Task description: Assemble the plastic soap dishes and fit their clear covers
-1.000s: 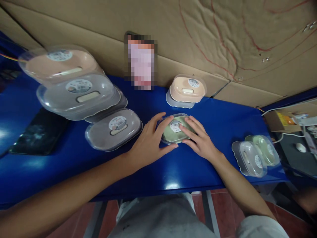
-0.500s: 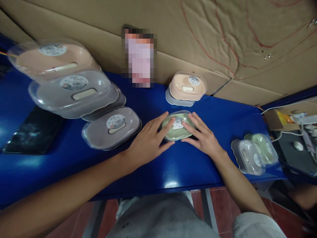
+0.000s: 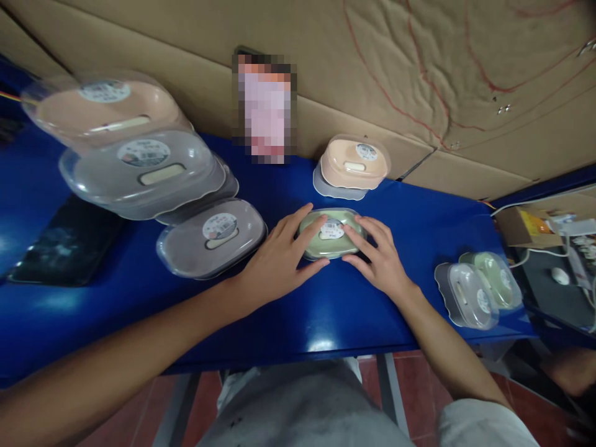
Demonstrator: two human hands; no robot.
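Note:
A small green oval plastic box (image 3: 335, 247) with a clear cover and a round white label lies on the blue table between my hands. My left hand (image 3: 279, 254) rests on its left side, fingers spread, the index fingertip by the label and the thumb at the near edge. On the right side lies my right hand (image 3: 376, 251), also with spread fingers, its index fingertip at the label and its thumb near the front edge. Neither hand is wrapped round the box. Just left of my left hand sits a grey box (image 3: 186, 251) of the same kind.
Grey boxes (image 3: 135, 192) and a peach box (image 3: 56, 118) are stacked at the left, beside a dark tablet-like slab (image 3: 60, 248). A peach box (image 3: 358, 177) sits on a grey one at the back. Grey (image 3: 468, 304) and green boxes (image 3: 493, 273) stand right. Cardboard (image 3: 186, 37) lines the back.
The green box has turned slightly and now lies straighter, its near edge a little farther from me. My hands have shifted slightly with it, fingers still spread.

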